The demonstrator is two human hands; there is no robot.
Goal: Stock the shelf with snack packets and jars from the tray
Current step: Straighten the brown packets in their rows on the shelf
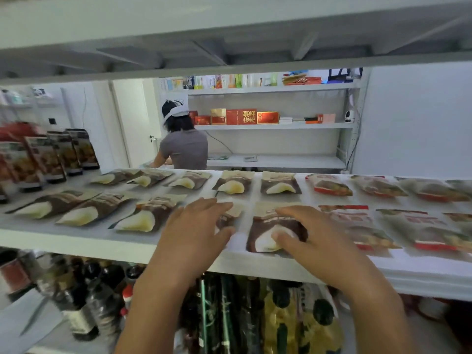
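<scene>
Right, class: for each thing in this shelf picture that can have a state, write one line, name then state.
left hand: fingers straight, on a half-hidden packet
right hand: spread, pressing the brown packet
brown packet: flat, at front edge of shelf
red-trimmed packets: lying flat
dark pouches: standing upright
bottles: upright, blurred

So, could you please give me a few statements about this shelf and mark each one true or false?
1. The left hand and right hand both rest on brown packets in the front row of the shelf. True.
2. The red-trimmed packets lie left of the brown ones. False: they lie to the right.
3. At the shelf's left end stand upright pouches. True.
4. The level below holds only cardboard boxes. False: dark bottles stand there.
5. The person in the background faces this camera. False: their back is turned.
</scene>
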